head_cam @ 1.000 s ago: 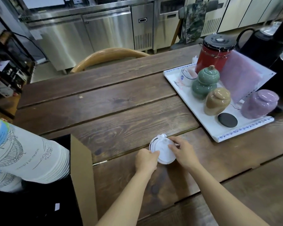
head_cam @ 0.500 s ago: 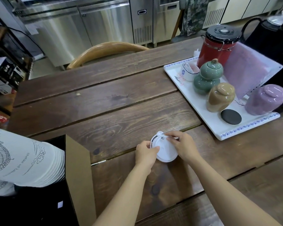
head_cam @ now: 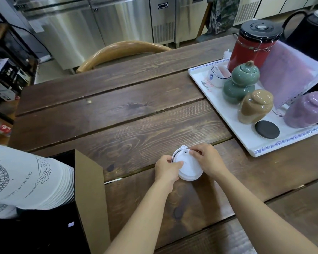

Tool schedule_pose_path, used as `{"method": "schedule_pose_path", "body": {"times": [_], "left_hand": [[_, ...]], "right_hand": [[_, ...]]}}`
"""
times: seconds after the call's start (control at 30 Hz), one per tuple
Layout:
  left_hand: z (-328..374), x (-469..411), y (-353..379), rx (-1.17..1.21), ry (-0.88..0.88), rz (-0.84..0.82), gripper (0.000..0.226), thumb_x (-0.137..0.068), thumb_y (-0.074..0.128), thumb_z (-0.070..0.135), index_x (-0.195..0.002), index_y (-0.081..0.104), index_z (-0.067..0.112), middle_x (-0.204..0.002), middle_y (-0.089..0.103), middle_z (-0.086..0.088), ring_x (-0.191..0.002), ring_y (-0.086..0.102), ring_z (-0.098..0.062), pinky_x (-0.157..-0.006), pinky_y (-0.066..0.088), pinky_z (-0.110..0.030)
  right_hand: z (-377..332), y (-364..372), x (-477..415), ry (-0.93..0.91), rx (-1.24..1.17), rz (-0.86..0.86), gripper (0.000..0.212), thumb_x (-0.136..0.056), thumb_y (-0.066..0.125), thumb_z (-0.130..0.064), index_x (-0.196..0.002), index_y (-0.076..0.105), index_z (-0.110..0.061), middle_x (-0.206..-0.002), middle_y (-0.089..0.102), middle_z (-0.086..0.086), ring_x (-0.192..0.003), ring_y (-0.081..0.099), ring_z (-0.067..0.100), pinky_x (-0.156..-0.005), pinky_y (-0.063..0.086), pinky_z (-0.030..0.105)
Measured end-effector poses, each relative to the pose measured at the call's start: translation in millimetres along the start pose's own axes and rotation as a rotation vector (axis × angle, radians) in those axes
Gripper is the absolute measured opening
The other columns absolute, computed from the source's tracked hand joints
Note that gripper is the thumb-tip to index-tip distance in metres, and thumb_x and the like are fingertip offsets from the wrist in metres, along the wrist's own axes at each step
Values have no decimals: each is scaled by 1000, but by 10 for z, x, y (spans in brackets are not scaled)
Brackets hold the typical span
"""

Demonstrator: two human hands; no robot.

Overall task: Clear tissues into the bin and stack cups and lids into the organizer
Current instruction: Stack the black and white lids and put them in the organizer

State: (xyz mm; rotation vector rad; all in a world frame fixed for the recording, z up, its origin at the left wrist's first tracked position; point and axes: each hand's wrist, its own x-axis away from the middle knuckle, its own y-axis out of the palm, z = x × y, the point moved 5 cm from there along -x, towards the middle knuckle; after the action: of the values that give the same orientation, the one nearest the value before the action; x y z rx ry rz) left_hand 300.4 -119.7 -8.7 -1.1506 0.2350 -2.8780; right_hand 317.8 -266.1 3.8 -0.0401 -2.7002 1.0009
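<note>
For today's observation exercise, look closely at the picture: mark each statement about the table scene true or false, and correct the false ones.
1. Both hands hold the white lid. True: the left hand and the right hand grip it from either side.
2. The tray carries three ceramic jars. True: green, tan and purple.
3. The stacked cups stand upright on the table. False: they lie on their side in the box at the left.
4. The red canister has a white lid. False: its lid is black.
</note>
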Motion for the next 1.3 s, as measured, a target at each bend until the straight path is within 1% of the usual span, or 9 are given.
{"method": "schedule_pose_path", "body": {"times": [0.13, 0.23, 0.3, 0.37, 0.5, 0.63, 0.83, 1.03, 1.3], "left_hand": [[-10, -15, 11, 4, 16, 18, 53, -79, 71, 5, -125, 45, 10, -125, 48, -11, -98, 54, -23, -72, 52, -31], [-18, -26, 18, -32, 21, 31, 60, -76, 73, 4, -129, 45, 6, -131, 43, -11, -98, 52, -23, -83, 55, -37], [-36, -26, 26, -54, 8, 30, 60, -74, 75, 3, -127, 48, 6, -133, 43, -11, -100, 54, -24, -91, 54, -41], [-48, -8, 29, -63, 2, 23, 58, -73, 76, 2, -125, 51, 6, -132, 46, -11, -103, 57, -25, -87, 55, -37], [-52, 37, 7, -11, -4, -15, 40, -72, 74, -2, -108, 60, 10, -125, 55, -11, -99, 61, -23, -62, 52, -22], [7, 220, -70, 115, -20, -88, 38, -79, 68, -2, -107, 52, 16, -105, 59, -4, -95, 57, -20, -77, 50, -31], [164, 595, -340, 132, 138, -118, 39, -81, 69, 2, -114, 52, 12, -95, 59, 2, -82, 59, -9, -57, 54, -22], [279, 1128, -803, 183, 302, -87, 30, -81, 70, 5, -106, 58, 12, -99, 65, 0, -90, 64, -12, -66, 60, -28], [185, 1832, -1619, 254, 474, 17, 23, -81, 70, 7, -103, 63, 9, -95, 68, -3, -83, 68, -13, -62, 60, -25]], "right_hand": [[88, 69, -23, 1, 47, -15, 23, -90, 51, -25, -78, 69, -18, -81, 63, 6, -83, 56, 28, -72, 45, 42], [142, 110, -3, 120, 78, -1, 28, -91, 49, -26, -105, 66, -8, -109, 53, 13, -108, 47, 31, -92, 40, 41], [134, 96, 13, 135, -26, -13, 24, -84, 52, -34, -91, 67, -16, -104, 52, 14, -102, 48, 30, -82, 42, 34], [91, 46, 35, 119, -166, -39, 14, -79, 55, -37, -77, 58, -23, -94, 57, 12, -89, 54, 30, -71, 44, 32], [25, -15, 149, 108, -396, -92, 6, -88, 59, -19, -89, 53, -22, -98, 61, 4, -90, 57, 19, -75, 47, 33], [-35, -69, 275, 80, -534, -24, 9, -84, 65, -16, -91, 59, -16, -101, 63, 11, -89, 58, 22, -75, 48, 37], [-307, -142, 461, 39, -533, -23, 21, -83, 67, -19, -100, 62, -7, -94, 65, 4, -81, 59, 15, -62, 43, 22], [-790, -204, 814, -76, -563, -60, 4, -85, 65, -18, -88, 66, -16, -91, 69, 1, -84, 61, 15, -67, 45, 26], [-1573, -50, 1412, -256, -586, -130, 12, -83, 65, -14, -93, 69, -8, -94, 71, 8, -80, 64, 14, -64, 51, 25]]}}
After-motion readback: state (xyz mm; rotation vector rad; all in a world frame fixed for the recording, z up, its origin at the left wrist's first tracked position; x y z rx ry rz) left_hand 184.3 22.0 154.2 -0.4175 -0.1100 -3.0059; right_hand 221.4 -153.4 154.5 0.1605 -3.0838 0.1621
